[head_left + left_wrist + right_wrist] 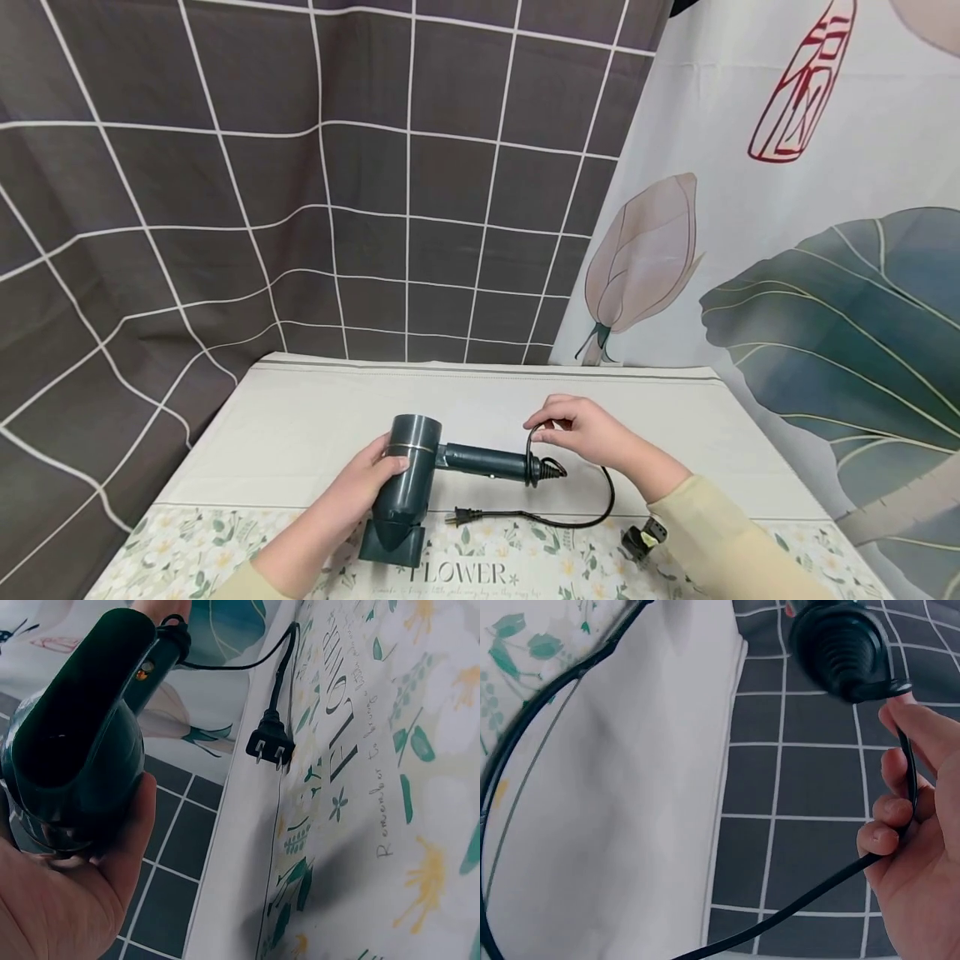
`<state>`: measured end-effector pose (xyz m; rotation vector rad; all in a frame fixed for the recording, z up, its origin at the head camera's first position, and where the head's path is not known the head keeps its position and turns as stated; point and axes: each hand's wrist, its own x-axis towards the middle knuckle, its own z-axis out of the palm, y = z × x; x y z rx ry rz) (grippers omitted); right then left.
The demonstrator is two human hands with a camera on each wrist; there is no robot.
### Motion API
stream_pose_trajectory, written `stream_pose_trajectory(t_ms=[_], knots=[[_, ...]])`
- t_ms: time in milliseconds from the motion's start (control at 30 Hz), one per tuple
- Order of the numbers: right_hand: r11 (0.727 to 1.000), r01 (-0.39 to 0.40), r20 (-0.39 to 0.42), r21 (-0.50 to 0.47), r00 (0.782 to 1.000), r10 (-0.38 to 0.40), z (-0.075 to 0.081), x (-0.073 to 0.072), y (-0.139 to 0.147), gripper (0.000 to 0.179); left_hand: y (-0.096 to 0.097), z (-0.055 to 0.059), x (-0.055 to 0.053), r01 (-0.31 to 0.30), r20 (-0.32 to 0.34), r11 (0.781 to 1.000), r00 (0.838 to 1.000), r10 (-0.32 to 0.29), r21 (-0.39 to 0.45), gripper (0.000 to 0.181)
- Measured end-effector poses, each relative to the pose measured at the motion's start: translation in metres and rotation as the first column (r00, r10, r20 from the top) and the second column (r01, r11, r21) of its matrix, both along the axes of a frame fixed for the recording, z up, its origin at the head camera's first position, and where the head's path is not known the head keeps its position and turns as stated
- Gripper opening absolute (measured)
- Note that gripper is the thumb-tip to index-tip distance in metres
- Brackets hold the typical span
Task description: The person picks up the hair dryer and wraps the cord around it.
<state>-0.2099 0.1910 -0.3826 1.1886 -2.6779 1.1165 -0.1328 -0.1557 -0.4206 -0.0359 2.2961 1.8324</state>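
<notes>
Head view: one dark green hair dryer [417, 482], held above the pale worktop [465, 392], its barrel [411, 497] clasped by the left grip [367, 481]; one black cord [570, 526], looped at the tip of the handle [483, 462] and pinched by the right grip [588, 429], plug [467, 516] lying between the two. Probable faults: loops [532, 472] springing off the handle, should that pinch slacken; barrel twisting loose, should the cord be tugged.

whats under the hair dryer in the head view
The tablecloth shows: plain white around the handle, floral print around the nozzle. The patch hidden by the hair dryer and left hand can't be seen.
</notes>
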Motion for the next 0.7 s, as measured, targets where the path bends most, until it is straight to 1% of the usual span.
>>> stream_pose_trajectory(t_ms=[133,233,467,633,700], knots=[[1.000,0.020,0.032,-0.006,0.999,-0.020,-0.007,-0.003,0.003,0.018,-0.001,-0.001,0.001,0.007,0.020,0.998,1.000,-0.008,0.060,0.068],[0.999,0.049,0.036,0.010,0.998,-0.049,-0.011,-0.006,0.005,0.023,0.000,-0.001,0.002,0.013,0.036,0.994,0.999,-0.017,0.110,0.068],[0.991,0.124,0.004,0.055,0.992,-0.124,-0.021,-0.009,0.008,0.032,0.002,-0.001,0.004,0.013,0.062,0.981,0.998,-0.025,0.193,0.070],[0.976,0.207,-0.028,0.060,0.978,-0.206,-0.031,-0.010,0.007,0.033,0.004,-0.001,0.006,0.018,0.061,0.971,0.998,-0.033,0.238,0.075],[0.970,0.234,-0.043,0.067,0.972,-0.231,-0.034,-0.009,0.004,0.030,0.004,-0.001,0.006,0.020,0.062,0.966,0.997,-0.037,0.257,0.076]])
